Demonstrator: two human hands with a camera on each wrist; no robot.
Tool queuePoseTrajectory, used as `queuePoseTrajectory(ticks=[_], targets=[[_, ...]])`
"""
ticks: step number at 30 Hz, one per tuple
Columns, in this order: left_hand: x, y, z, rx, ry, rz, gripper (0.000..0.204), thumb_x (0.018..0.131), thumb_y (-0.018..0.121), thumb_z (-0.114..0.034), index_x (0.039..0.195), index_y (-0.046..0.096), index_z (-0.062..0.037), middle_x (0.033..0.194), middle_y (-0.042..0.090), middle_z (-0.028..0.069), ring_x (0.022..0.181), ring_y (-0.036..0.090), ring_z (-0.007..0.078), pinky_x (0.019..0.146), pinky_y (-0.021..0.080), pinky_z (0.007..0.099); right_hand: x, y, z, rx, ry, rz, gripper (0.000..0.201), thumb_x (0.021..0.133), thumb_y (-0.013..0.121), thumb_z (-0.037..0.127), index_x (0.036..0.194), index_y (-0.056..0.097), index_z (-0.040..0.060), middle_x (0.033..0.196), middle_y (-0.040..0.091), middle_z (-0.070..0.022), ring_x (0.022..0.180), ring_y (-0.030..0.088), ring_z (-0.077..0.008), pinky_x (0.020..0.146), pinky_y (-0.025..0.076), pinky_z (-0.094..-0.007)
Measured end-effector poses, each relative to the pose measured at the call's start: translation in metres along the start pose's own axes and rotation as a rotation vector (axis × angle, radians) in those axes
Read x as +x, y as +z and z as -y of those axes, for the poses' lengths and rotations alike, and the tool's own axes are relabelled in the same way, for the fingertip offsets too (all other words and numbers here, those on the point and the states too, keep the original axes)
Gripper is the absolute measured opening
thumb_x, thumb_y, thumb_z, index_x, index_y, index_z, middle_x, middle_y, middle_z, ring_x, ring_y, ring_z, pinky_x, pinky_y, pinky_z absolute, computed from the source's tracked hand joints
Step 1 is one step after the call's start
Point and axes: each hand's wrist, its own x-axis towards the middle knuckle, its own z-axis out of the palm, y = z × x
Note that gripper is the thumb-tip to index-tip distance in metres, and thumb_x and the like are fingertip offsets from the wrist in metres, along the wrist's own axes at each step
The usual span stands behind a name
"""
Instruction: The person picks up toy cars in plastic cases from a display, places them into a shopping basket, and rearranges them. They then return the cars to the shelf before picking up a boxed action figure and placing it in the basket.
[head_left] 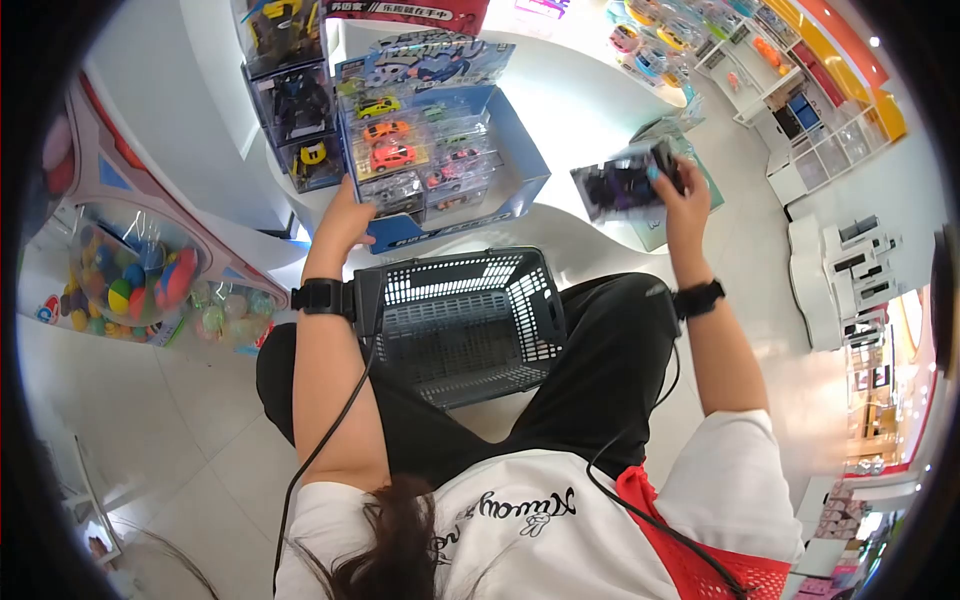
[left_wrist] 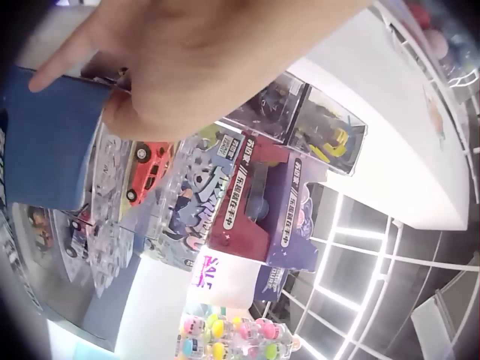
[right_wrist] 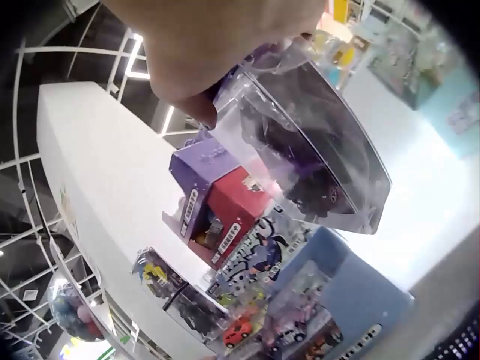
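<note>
In the head view a blue display box (head_left: pixel 520 150) holds several clear cases of small toy cars (head_left: pixel 392 155). My left hand (head_left: pixel 343 222) is at the box's near left corner; in the left wrist view that hand (left_wrist: pixel 195 67) grips the blue front edge (left_wrist: pixel 52 142), one finger stretched along it. Off to the right of the box, my right hand (head_left: pixel 686 205) holds up a clear case with a dark toy (head_left: pixel 620 187) by its right end. The right wrist view shows the hand (right_wrist: pixel 217 45) pinching this case (right_wrist: pixel 315 142), a dark and purple toy inside.
A black basket (head_left: pixel 455 330) stands between the legs below the display box. Left of the box is a stack of clear cases with yellow and black toys (head_left: pixel 298 100). A pale green box (head_left: pixel 655 228) lies beneath the right hand. Capsule toys (head_left: pixel 130 285) are at the left.
</note>
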Motion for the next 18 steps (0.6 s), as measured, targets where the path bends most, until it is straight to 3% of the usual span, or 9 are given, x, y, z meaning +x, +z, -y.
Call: queuePoseTrajectory(ticks=[2, 5, 10, 14, 15, 18], targets=[[0.005, 0.000, 0.012, -0.046, 0.011, -0.041, 0.067, 0.078, 0.052, -0.002, 0.143, 0.035, -0.0111, 0.121, 0.055, 0.0164, 0.093, 0.062, 0.0266, 0.065, 0.060, 0.0406, -0.032, -0.010, -0.018, 0.050, 0.097, 0.028, 0.043, 0.075, 0.074, 0.009, 0.114, 0.058, -0.0015, 0.104, 0.061, -0.0092, 0.097, 0.056, -0.0174, 0.089, 0.044, -0.0306], [-0.011, -0.002, -0.005, -0.066, 0.047, 0.015, 0.070, 0.077, 0.051, -0.001, 0.144, 0.037, -0.0132, 0.117, 0.057, 0.0148, 0.092, 0.061, 0.0254, 0.065, 0.060, 0.0405, -0.077, -0.009, -0.008, 0.087, 0.166, 0.115, 0.044, 0.072, 0.075, 0.010, 0.112, 0.058, 0.0000, 0.098, 0.060, -0.0065, 0.094, 0.056, -0.0174, 0.086, 0.044, -0.0310], [-0.011, -0.007, -0.004, -0.123, 0.048, 0.049, 0.070, 0.074, 0.049, 0.002, 0.142, 0.042, -0.0143, 0.118, 0.057, 0.0079, 0.087, 0.060, 0.0184, 0.063, 0.059, 0.0350, -0.126, 0.014, 0.002, 0.072, 0.030, 0.365, 0.048, 0.066, 0.077, 0.009, 0.109, 0.058, -0.0012, 0.092, 0.058, -0.0102, 0.088, 0.058, -0.0218, 0.081, 0.046, -0.0304], [-0.008, -0.009, -0.011, -0.112, 0.024, 0.091, 0.069, 0.075, 0.047, 0.004, 0.141, 0.043, -0.0116, 0.123, 0.056, 0.0078, 0.092, 0.060, 0.0189, 0.066, 0.059, 0.0353, -0.136, 0.038, -0.001, 0.076, 0.078, 0.543, 0.050, 0.066, 0.078, 0.013, 0.111, 0.059, 0.0027, 0.100, 0.057, -0.0123, 0.095, 0.056, -0.0288, 0.085, 0.046, -0.0349], [-0.007, -0.011, -0.013, -0.092, 0.026, 0.110, 0.068, 0.075, 0.047, 0.005, 0.142, 0.041, -0.0099, 0.126, 0.055, 0.0083, 0.095, 0.061, 0.0201, 0.068, 0.060, 0.0358, -0.143, 0.049, -0.009, -0.011, -0.105, 0.498, 0.051, 0.066, 0.079, 0.015, 0.111, 0.059, 0.0032, 0.101, 0.057, -0.0132, 0.098, 0.056, -0.0316, 0.086, 0.045, -0.0372], [-0.006, -0.011, -0.017, -0.093, 0.028, 0.159, 0.068, 0.076, 0.047, 0.006, 0.142, 0.039, -0.0077, 0.130, 0.053, 0.0088, 0.097, 0.062, 0.0208, 0.071, 0.060, 0.0366, -0.139, 0.069, -0.009, 0.031, -0.070, 0.778, 0.051, 0.066, 0.078, 0.017, 0.111, 0.058, 0.0029, 0.100, 0.058, -0.0129, 0.097, 0.056, -0.0321, 0.086, 0.045, -0.0387]])
